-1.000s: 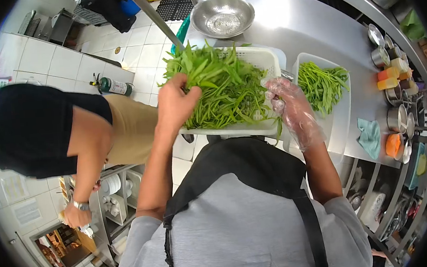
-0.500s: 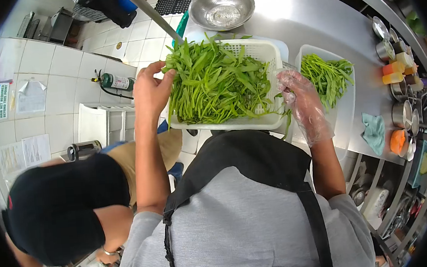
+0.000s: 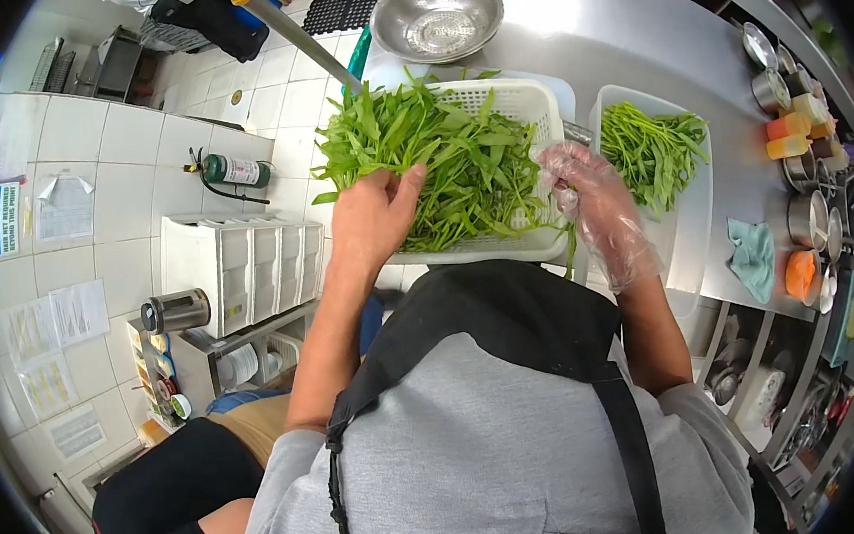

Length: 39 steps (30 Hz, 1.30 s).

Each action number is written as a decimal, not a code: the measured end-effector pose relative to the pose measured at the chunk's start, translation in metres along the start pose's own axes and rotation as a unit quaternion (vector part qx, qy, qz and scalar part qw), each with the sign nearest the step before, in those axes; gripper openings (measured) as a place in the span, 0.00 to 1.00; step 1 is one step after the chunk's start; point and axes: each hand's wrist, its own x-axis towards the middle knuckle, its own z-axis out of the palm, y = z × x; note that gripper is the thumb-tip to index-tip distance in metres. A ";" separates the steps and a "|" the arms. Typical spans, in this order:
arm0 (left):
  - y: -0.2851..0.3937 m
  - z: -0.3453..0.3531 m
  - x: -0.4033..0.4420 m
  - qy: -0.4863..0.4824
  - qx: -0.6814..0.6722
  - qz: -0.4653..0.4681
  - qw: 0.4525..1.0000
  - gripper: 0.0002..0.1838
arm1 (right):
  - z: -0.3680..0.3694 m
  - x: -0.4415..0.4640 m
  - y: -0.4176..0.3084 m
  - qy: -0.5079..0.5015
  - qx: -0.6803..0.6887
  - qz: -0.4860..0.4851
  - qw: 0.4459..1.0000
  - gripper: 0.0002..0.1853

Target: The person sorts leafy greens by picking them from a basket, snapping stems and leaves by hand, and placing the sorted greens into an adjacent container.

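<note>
A white perforated basket (image 3: 542, 117) is heaped with water spinach (image 3: 474, 158), long leaves and green stems spilling over its left side. My bare left hand (image 3: 375, 219) reaches into the front left of the heap, its fingers curled around some of the greens. At the basket's right edge, my right hand (image 3: 597, 193) wears a clear plastic glove. Its fingers are pinched together, and what they hold is hidden. A few stems hang over the basket rim just below it. Right of that hand, more greens (image 3: 653, 149) lie in a translucent tub (image 3: 706, 205).
A metal bowl (image 3: 438, 25) stands behind the basket on the steel table (image 3: 568, 25). A teal cloth (image 3: 750, 260), sauce bottles (image 3: 788, 136) and small pots line the right side. White drawers (image 3: 247, 271) and a bent-over co-worker (image 3: 179, 497) are at left.
My left hand has moved right and down, from the basket's left edge onto the greens. My right hand has shifted slightly left. The co-worker has moved lower, uncovering the drawers and shelf.
</note>
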 end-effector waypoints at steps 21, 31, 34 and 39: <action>0.012 -0.022 -0.028 0.100 -0.167 0.145 0.970 0.10 | 0.079 -0.064 -0.041 -0.089 -0.463 -0.233 0.850 0.14; -0.029 -0.052 -0.017 -0.004 -0.222 0.087 0.971 0.14 | 0.052 -0.045 -0.032 -0.050 -0.531 -0.396 0.747 0.16; -0.040 -0.064 -0.015 0.065 -0.132 0.047 0.988 0.13 | 0.025 -0.042 -0.034 0.029 -0.365 -0.255 0.895 0.10; -0.026 -0.023 -0.012 0.052 -0.025 0.171 0.983 0.10 | -0.005 -0.031 -0.033 0.035 -0.165 -0.129 0.977 0.10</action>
